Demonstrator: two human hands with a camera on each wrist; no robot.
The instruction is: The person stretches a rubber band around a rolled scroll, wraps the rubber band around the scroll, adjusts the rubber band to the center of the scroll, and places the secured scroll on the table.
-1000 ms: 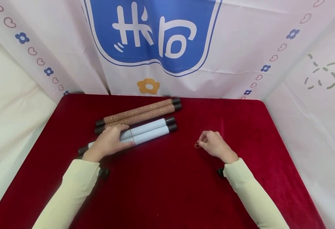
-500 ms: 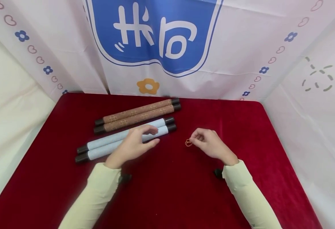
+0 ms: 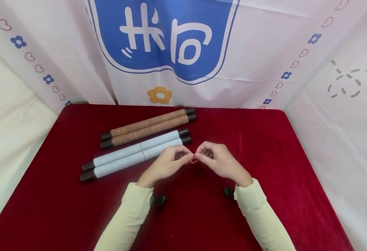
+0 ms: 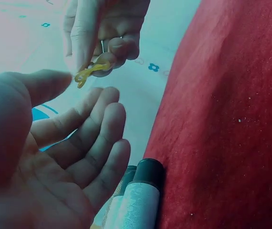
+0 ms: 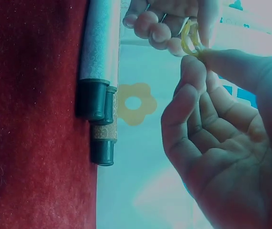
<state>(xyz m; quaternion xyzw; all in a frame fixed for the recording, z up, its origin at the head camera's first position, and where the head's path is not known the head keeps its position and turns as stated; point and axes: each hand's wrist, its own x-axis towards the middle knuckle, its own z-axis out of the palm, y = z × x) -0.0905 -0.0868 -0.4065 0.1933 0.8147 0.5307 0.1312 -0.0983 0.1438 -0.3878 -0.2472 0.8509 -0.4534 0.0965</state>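
Between the thumb and fingertip of my right hand (image 3: pixel 222 162) a small yellowish rubber band (image 5: pixel 190 37) is pinched, looped and partly bunched. My left hand (image 3: pixel 166 164) is right beside it, thumb tip close to the rubber band. In the left wrist view a gap shows between the left thumb and its loosely bent fingers (image 4: pixel 105 129). To the left lie two light-blue scrolls (image 3: pixel 120 162) with dark end knobs, side by side, a thin band around their middle. Behind them rest two brown patterned scrolls (image 3: pixel 152 129).
A red velvet cloth (image 3: pixel 249 139) covers the table. A white curtain (image 3: pixel 258 52) with a blue emblem and printed flowers hangs along the far edge, with pale cloth walls on both sides. Dark wrist devices (image 3: pixel 158 200) show under both cuffs.
My left hand has left the light-blue scrolls and moved right to the rubber band. My right hand, still pinching the band, has moved left to meet it.
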